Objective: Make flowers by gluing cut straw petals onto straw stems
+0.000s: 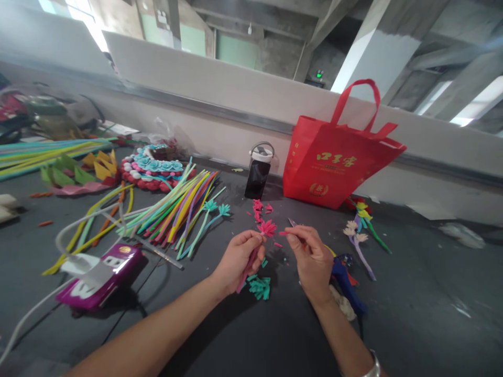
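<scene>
My left hand (244, 257) is closed round the stem of a pink flower (268, 228), whose petals fan out above the fingertips. Just right of it, my right hand (312, 256) pinches a small pink strip (283, 233) between thumb and fingers; a short gap separates strip and flower. Loose pink pieces (258, 208) lie on the table behind the flower. Teal cut pieces (259, 287) are heaped below my left hand. Partly hidden by my right forearm is a blue tool (348, 285), perhaps a glue gun.
A dark bottle with a white lid (258, 175) and a red bag (334, 162) stand at the back. Left lie coloured stems (184, 207), teal flowers (217, 207) and a purple power strip (102, 277) with white cables. Finished-looking flowers (357, 230) lie right.
</scene>
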The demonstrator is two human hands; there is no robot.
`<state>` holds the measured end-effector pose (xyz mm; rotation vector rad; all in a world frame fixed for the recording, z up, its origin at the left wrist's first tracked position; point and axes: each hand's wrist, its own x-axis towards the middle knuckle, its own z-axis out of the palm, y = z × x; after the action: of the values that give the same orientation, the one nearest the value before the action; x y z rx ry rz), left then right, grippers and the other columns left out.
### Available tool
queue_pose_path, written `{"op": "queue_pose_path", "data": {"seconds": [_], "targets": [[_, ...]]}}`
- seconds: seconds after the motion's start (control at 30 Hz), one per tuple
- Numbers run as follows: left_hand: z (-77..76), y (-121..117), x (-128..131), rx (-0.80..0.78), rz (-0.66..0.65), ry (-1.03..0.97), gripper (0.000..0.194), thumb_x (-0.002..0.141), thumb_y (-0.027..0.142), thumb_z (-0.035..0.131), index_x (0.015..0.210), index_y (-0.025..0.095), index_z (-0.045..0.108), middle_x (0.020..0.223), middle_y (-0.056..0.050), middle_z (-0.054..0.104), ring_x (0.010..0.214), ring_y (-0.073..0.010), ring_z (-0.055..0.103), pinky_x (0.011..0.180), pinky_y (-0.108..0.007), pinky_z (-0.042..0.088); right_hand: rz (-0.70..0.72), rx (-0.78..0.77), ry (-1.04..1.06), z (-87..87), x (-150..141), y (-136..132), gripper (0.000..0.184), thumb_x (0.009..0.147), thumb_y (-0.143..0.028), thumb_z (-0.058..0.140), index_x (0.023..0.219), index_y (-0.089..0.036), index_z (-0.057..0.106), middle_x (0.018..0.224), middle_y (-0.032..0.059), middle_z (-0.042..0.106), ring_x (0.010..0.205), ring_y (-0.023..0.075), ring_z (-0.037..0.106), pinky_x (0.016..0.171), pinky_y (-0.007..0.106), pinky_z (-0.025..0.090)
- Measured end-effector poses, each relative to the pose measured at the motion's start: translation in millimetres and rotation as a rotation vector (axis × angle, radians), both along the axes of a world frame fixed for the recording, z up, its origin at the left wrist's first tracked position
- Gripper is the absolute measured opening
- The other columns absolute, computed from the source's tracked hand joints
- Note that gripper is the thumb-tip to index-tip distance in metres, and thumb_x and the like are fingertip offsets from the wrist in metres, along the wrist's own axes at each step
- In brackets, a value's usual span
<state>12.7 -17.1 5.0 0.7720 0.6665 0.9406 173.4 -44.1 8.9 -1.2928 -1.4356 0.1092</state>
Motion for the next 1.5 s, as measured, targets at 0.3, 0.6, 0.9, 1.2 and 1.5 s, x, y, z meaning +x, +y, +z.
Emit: {"op": "queue_pose_path", "data": {"seconds": [0.3, 0.6, 0.9, 1.2, 1.5], "targets": [[4.1, -5.7, 2.3, -0.03, -0.067, -0.002, 0.019, 0.078, 0.034, 0.065, 0.081, 0.018, 0.056, 0.051, 0.005, 0.054, 0.033, -0.0047, 0.036, 0.031, -0.016, 0.02, -0.002, -0.02, -0.132, -3.8, -3.0, 1.1, 0.014, 0.087, -0.036, 0.065, 0.088, -0.028, 0.075, 0.1, 0.004, 0.061, 0.094, 0.0205, 0.057, 0.082, 0.036, 0.046], [4.8, -7.8, 3.4, -0.008, -0.094, -0.021, 0.018, 0.079, 0.033, 0.064, 0.081, 0.018, 0.056, 0.05, 0.005, 0.054, 0.032, -0.005, 0.036, 0.029, -0.016, 0.021, -0.018, 0.019, -0.191, -8.1, -1.9, 3.2, 0.012, 0.088, -0.034, 0.064, 0.087, -0.027, 0.074, 0.099, 0.0038, 0.061, 0.099, 0.0215, 0.056, 0.087, 0.038, 0.044], [4.5, -8.1, 3.3, -0.024, -0.109, -0.02, 0.014, 0.079, 0.03, 0.062, 0.08, 0.017, 0.056, 0.049, 0.005, 0.053, 0.031, -0.005, 0.035, 0.028, -0.015, 0.022, -0.009, 0.035, -0.204, -6.6, -5.0, 2.6, 0.009, 0.089, -0.031, 0.064, 0.087, -0.026, 0.072, 0.096, 0.0028, 0.059, 0.097, 0.0204, 0.055, 0.089, 0.038, 0.043], [6.9, -8.3, 3.0, -0.055, -0.156, -0.033, 0.012, 0.079, 0.028, 0.062, 0.08, 0.017, 0.057, 0.049, 0.006, 0.049, 0.033, -0.0048, 0.032, 0.029, -0.016, 0.021, -0.027, 0.027, -0.204, -6.6, -8.0, 1.8, 0.01, 0.089, -0.031, 0.063, 0.085, -0.025, 0.07, 0.092, 0.0023, 0.06, 0.095, 0.0206, 0.055, 0.087, 0.037, 0.043], [5.9, -8.9, 2.2, -0.035, -0.161, 0.011, 0.012, 0.079, 0.029, 0.062, 0.079, 0.018, 0.058, 0.047, 0.007, 0.046, 0.032, -0.0042, 0.029, 0.03, -0.017, 0.017, -0.02, 0.052, -0.207, -6.3, -8.0, 2.8, 0.005, 0.088, -0.026, 0.066, 0.085, -0.023, 0.07, 0.091, 0.002, 0.059, 0.094, 0.0199, 0.054, 0.087, 0.036, 0.042]]}}
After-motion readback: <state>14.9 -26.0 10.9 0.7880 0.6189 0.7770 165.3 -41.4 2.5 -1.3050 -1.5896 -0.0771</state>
